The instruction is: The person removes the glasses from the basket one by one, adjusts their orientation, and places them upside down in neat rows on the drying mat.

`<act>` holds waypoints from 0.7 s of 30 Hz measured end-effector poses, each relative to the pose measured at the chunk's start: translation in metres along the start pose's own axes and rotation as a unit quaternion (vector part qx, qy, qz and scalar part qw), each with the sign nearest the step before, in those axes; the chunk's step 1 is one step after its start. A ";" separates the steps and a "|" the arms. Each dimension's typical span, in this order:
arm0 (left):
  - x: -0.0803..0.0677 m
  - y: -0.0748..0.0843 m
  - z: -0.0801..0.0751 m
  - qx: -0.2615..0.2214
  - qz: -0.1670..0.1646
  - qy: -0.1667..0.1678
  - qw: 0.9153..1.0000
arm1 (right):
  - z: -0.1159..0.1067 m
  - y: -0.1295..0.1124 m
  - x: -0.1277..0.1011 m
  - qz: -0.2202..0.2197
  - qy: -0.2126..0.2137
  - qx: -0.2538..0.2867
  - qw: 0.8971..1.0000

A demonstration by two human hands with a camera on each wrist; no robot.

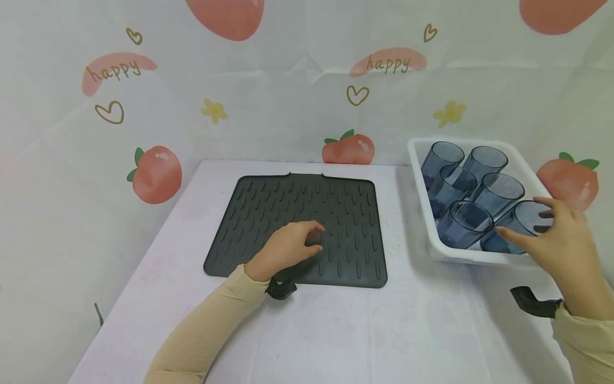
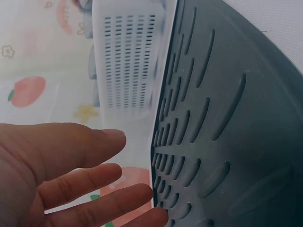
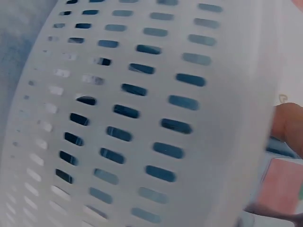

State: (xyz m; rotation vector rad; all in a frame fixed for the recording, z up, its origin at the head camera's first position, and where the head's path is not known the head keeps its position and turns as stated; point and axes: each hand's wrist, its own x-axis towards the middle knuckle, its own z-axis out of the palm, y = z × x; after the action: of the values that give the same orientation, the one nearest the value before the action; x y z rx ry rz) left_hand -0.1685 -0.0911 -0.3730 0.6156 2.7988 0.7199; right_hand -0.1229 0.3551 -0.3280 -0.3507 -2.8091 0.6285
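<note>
In the head view, my right hand [image 1: 563, 234] is at the front right glass [image 1: 510, 229] in a white basket [image 1: 484, 258]. Its thumb and fingers are spread about the rim; whether they touch the glass is hard to tell. The right wrist view shows mostly the slotted basket wall, with one fingertip [image 3: 289, 125] at the right edge. My left hand [image 1: 288, 245] hovers over a black ridged drying mat [image 1: 345, 234], fingers loosely bent and holding nothing. In the left wrist view, thumb and fingers of the left hand [image 2: 80, 175] are apart beside the mat.
Several other blue-tinted glasses [image 1: 464, 218] stand in the basket, beside and behind the front right one. Mat and basket rest on a white-covered table [image 1: 331, 330]. Behind them hangs a white cloth [image 1: 283, 112] printed with peaches, hearts and flowers.
</note>
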 end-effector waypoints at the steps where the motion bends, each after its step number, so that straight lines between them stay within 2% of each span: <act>1: 0.000 0.000 0.000 -0.002 0.000 0.000 1.000 | -0.001 -0.001 -0.001 -0.002 0.005 0.002 1.000; 8: 0.000 0.000 0.000 -0.004 0.001 0.000 1.000 | -0.011 -0.006 -0.006 0.007 0.032 0.030 0.999; 14: 0.000 -0.002 0.001 -0.007 0.002 0.000 1.000 | -0.019 -0.013 -0.011 0.031 0.045 0.016 0.998; 17: 0.000 -0.002 0.001 -0.009 0.001 0.000 1.000 | -0.022 -0.016 -0.013 0.030 0.066 0.015 0.997; 21: 0.000 -0.002 0.000 -0.010 0.000 0.001 1.000 | -0.023 -0.020 -0.016 0.038 0.100 0.059 0.993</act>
State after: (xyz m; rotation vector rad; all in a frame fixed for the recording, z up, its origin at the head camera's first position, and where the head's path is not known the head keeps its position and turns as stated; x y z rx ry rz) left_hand -0.1691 -0.0924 -0.3743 0.6110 2.7899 0.7472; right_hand -0.1053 0.3413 -0.3019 -0.4710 -2.5665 0.7278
